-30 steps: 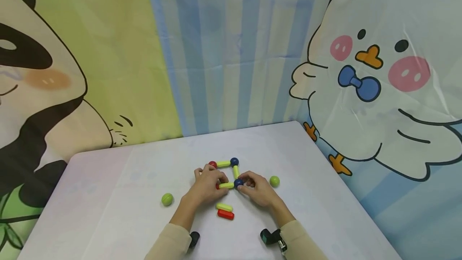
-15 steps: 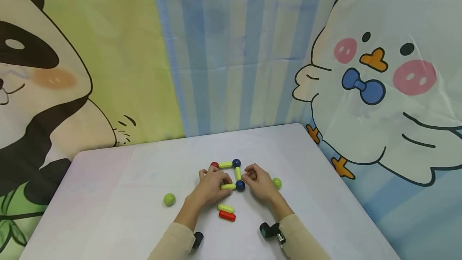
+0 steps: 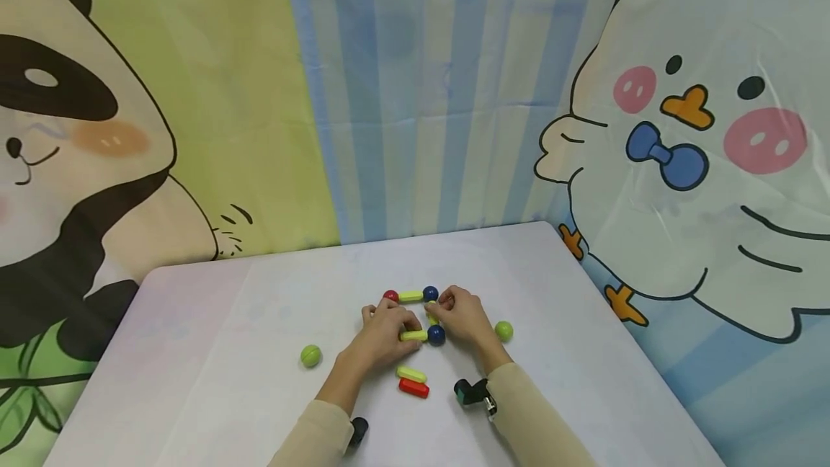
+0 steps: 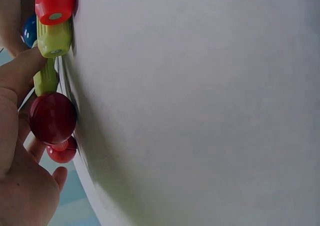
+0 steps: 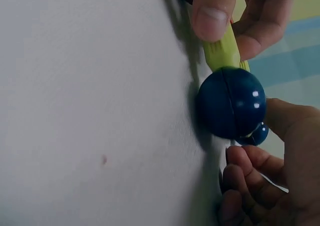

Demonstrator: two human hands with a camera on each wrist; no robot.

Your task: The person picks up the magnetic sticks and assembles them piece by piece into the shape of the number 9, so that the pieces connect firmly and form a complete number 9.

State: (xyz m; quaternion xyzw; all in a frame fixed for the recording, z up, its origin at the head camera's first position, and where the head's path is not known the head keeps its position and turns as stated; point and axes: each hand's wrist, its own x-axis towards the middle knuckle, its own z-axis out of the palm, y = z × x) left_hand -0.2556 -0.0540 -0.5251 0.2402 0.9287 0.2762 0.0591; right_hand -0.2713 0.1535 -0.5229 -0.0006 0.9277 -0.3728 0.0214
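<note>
My left hand [image 3: 384, 334] pinches the near yellow-green magnetic stick [image 3: 413, 336] between thumb and fingers. One end of that stick meets a dark blue ball [image 3: 436, 335]; a red ball [image 4: 52, 118] sits at its other end. A side stick [image 3: 433, 317] links the near blue ball to a far blue ball [image 3: 431, 294]. My right hand [image 3: 468, 319] has thumb and fingers around this side stick, their contact partly hidden. The far yellow-green stick [image 3: 411, 296] joins the far blue ball to another red ball [image 3: 390, 296]. The left hand hides the shape's left side.
A loose yellow-green stick [image 3: 411, 374] and a red stick [image 3: 413, 388] lie side by side nearer the person. Green balls rest on the white table [image 3: 227, 380]: one left ball [image 3: 310, 356], one right ball [image 3: 503, 331]. A printed curtain [image 3: 421, 128] stands behind.
My right hand has left the near blue ball and moved away from the person to the side stick. The left hand stays at the near stick. The head view has shifted slightly.
</note>
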